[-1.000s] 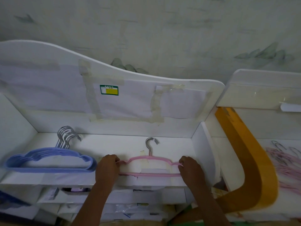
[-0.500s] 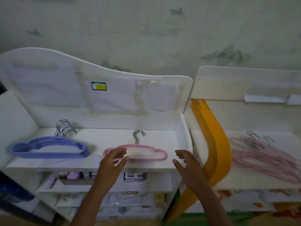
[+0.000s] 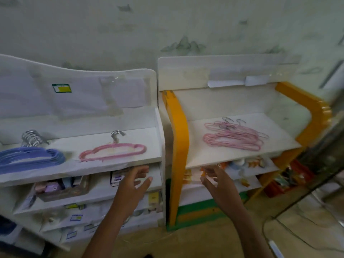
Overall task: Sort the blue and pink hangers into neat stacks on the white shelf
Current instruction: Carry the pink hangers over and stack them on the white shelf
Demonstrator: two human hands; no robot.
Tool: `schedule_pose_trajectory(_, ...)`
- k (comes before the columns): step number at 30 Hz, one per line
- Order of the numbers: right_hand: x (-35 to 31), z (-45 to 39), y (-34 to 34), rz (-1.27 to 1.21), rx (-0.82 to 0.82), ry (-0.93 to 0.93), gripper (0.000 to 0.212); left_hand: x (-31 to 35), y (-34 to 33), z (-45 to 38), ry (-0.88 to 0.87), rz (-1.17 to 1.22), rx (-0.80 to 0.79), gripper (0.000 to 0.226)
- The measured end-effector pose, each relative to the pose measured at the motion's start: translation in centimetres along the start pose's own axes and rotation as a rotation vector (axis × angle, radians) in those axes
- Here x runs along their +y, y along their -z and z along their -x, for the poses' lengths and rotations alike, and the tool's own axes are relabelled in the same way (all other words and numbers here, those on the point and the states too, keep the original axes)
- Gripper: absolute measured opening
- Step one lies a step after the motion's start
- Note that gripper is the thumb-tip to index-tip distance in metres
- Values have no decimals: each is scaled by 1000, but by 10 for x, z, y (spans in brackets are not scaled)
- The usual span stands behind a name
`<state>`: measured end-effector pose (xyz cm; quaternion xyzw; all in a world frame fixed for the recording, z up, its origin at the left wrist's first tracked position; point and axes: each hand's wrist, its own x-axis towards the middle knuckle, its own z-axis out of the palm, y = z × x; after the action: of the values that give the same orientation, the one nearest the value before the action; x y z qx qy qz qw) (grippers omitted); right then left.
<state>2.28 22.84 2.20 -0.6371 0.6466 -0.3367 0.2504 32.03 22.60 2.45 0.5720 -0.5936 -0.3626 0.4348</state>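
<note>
- Nearest the viewer, two bare forearms reach forward. The left hand has its fingers spread and loose and holds nothing, in front of the lower shelves of the left unit.
- The right hand is likewise slack and empty, fingers pointing toward the front edge of the right unit's top board.
- Beyond the left hand, on the white shelf, a single pink plastic hanger with a metal hook lies flat, hook pointing to the far side.
- To its left, on the same board and a little apart, sits a neat stack of blue plastic hangers, their metal hooks bunched together at the far side.
- Farther right, on the white-topped unit with orange side frames, lies a loose, overlapping heap of thin pink hangers, hooks tangled at the far side.
- The heap looks light and stiff, but the hooks will likely snag. A sensible hold is the lower bar or shoulders of a single hanger.
</note>
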Motion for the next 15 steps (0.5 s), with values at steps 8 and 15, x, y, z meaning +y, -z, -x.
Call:
schedule_pose_trajectory(8,54,42,83,18,173,-149,38,56,-96,-4,-139,-89,-173,31)
schedule_pose_trajectory(15,96,36,119,56,268,-168,32,76,-167,-33,-155,-9,-277,29)
